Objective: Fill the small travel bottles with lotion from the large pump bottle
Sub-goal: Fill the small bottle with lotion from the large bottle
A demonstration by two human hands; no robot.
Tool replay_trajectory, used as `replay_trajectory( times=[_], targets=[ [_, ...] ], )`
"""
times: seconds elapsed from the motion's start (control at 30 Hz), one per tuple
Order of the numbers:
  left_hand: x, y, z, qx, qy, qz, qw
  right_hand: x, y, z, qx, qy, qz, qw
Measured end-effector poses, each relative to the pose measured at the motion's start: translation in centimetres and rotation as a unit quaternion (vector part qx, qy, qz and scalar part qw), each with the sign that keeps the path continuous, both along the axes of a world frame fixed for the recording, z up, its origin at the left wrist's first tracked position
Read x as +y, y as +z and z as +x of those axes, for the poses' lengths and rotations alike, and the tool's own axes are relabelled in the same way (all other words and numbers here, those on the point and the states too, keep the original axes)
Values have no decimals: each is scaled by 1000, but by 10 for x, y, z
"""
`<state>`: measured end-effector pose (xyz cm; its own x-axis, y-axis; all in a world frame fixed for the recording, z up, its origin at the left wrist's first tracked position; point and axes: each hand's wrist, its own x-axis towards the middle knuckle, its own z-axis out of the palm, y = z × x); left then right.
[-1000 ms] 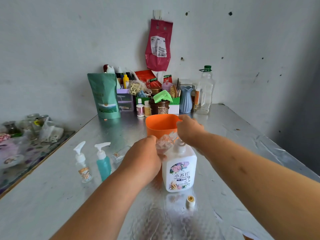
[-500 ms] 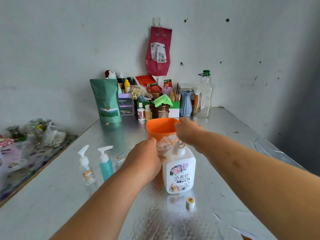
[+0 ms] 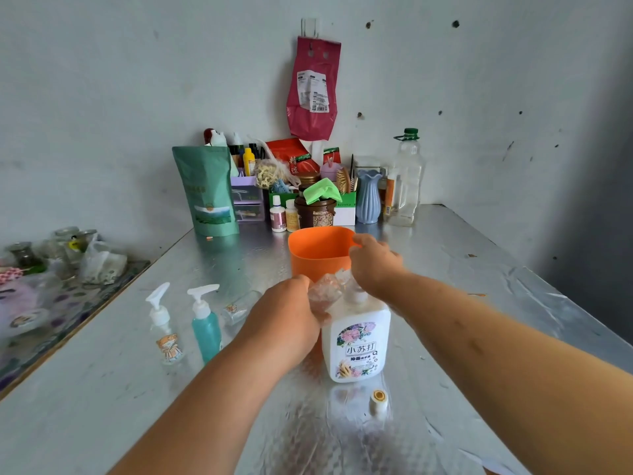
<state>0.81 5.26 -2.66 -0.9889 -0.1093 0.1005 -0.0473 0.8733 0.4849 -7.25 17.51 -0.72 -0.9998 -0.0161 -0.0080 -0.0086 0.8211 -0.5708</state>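
The large white pump bottle [image 3: 356, 341] with a flower label stands at the table's middle. Crinkled clear plastic wrap [image 3: 327, 287] sits around its top. My left hand [image 3: 287, 320] grips this wrap from the left. My right hand [image 3: 375, 265] is curled over the bottle's top from the right and hides the pump head. Left of them stand a clear travel bottle [image 3: 164, 332] with a cartoon sticker and a teal travel bottle [image 3: 205, 325], both with white pump tops. A small clear bottle [image 3: 239, 306] lies on its side behind them.
An orange cup [image 3: 317, 253] stands directly behind the pump bottle. A small white cap [image 3: 378, 402] lies in front of it. Pouches, jars, a blue vase and a clear plastic bottle [image 3: 406, 183] crowd the back wall. A cluttered tray [image 3: 68, 296] lies at the left.
Both hands stay at the top of the pump bottle with only slight shifts. The view has tilted a little.
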Motion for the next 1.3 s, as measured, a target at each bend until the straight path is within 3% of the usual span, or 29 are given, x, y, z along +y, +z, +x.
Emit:
replay_trajectory(
  times=[0.37,0.6,0.77,0.9,1.3],
  targets=[
    [3,12,8,9,-10,-7,1000,1,23,18,19,37,79,996],
    [1,9,4,13,-8,1,1000,1,11,4,-12,47,-3,999],
    [0,2,0,22,-8,3,1000,1,7,4,-12,24,-4,1000],
    [0,-2,-1,9,-6,-11,1000,0,7,13,-13,36,52,998],
    [3,12,5,14,-4,-18,1000,3,33,31,2,67,102,992]
  ],
)
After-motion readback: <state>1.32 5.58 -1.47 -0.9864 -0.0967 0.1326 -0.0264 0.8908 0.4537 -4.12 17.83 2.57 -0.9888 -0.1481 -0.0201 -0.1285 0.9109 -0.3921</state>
